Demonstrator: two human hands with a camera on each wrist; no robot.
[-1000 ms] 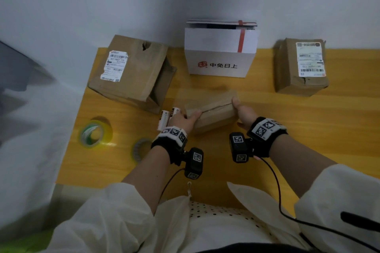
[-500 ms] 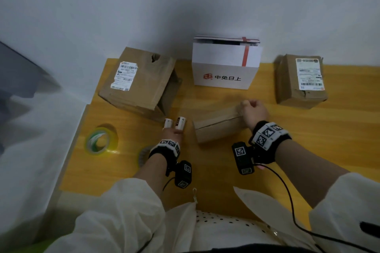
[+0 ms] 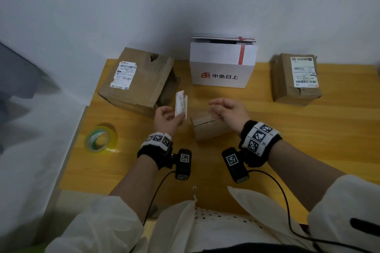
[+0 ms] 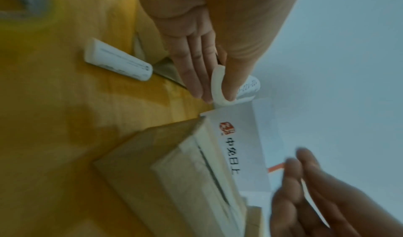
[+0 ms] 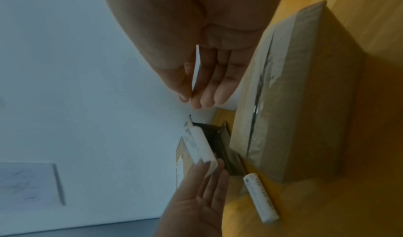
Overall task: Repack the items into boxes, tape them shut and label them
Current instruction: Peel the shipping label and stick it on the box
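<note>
Your small box [image 3: 207, 128] sits in the middle of the table [image 3: 308, 139], right in front of you. At 12 o'clock from it, back by the wall, stands the printed box [image 3: 221, 76]. At 10 o'clock lies the big box [image 3: 144, 80], open toward the middle. At 2 o'clock, well apart, sits the labelled box [image 3: 296, 82]. At 9 o'clock, near the table's left edge, lies the tape roll [image 3: 100, 139].

Your left hand [image 3: 164, 119] is just left of the small box, up off the table, with a paper roll [image 3: 181, 104] in it. Your right hand [image 3: 228, 109] is over the small box. Another paper roll [image 4: 117, 65] lies on the table, under your left hand.
</note>
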